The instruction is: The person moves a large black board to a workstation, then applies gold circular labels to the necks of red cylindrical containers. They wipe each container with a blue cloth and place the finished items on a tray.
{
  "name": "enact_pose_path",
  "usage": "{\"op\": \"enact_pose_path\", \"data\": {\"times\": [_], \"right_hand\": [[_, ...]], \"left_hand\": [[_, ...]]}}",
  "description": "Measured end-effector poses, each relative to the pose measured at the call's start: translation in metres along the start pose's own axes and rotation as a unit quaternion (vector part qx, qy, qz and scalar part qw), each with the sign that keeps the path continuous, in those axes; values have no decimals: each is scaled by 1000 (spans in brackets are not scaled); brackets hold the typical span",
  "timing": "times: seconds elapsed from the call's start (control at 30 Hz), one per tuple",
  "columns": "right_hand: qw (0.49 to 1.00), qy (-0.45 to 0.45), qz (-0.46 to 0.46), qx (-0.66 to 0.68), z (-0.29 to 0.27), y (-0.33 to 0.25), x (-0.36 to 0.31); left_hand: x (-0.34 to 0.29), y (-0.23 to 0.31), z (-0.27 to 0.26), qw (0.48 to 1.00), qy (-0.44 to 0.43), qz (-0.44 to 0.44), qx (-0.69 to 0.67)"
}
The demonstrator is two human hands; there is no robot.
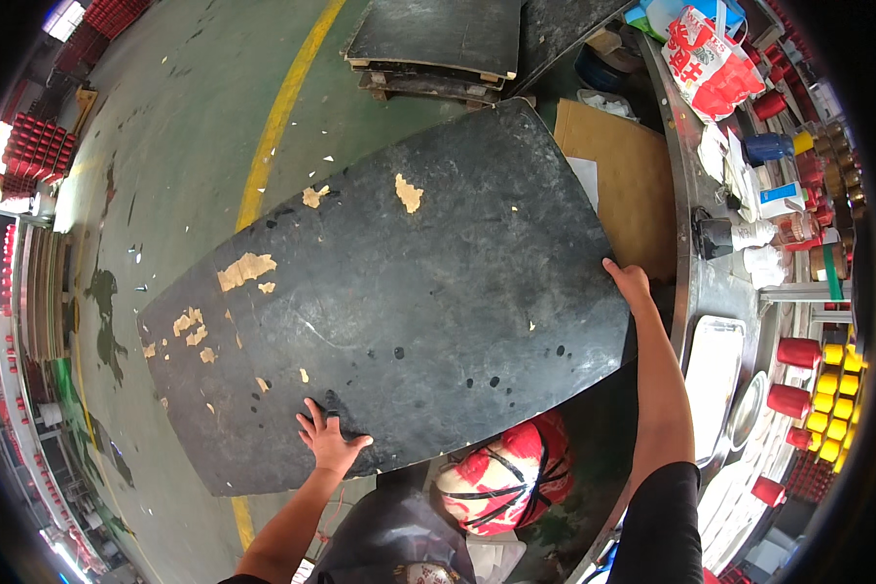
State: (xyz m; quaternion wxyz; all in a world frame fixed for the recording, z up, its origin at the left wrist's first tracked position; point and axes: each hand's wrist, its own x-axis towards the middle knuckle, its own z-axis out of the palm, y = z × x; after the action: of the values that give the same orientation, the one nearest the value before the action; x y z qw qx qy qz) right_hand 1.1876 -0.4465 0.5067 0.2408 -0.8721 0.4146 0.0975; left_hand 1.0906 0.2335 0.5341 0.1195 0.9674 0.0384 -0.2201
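Note:
A large black board (409, 263), its dark coating worn away in several tan patches, spreads across the middle of the view at a slant. My left hand (333, 450) lies on its near edge with fingers spread over the surface. At the right edge my right hand (630, 282) grips the board, thumb on top; the fingers beneath are hidden. Directly below the near edge sits a bundle wrapped in red and cream cloth (506, 477), tied with black straps. Whatever supports the board underneath cannot be seen.
Dark boards (436, 44) are stacked on a pallet at the far side. Brown cardboard (625, 185) leans beside a long metal workbench (689, 282) at right, which carries a red and white bag (711, 63) and metal trays (715, 375). A yellow line (280, 117) crosses the green floor.

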Motion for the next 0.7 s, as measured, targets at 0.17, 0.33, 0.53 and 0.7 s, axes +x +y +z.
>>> {"op": "enact_pose_path", "data": {"times": [0.17,0.33,0.53,0.7], "right_hand": [[979,171,-36,-104,17,-15,-32],[945,209,-222,-115,36,-60,-114],[973,66,-163,-151,65,-76,-209],[984,39,-119,-129,73,-73,-216]], "left_hand": [[0,-2,2,1000,5,0,0],[0,-3,3,1000,2,5,20],[0,2,-2,1000,-14,-9,25],[1,6,-6,999,-34,-23,35]]}}
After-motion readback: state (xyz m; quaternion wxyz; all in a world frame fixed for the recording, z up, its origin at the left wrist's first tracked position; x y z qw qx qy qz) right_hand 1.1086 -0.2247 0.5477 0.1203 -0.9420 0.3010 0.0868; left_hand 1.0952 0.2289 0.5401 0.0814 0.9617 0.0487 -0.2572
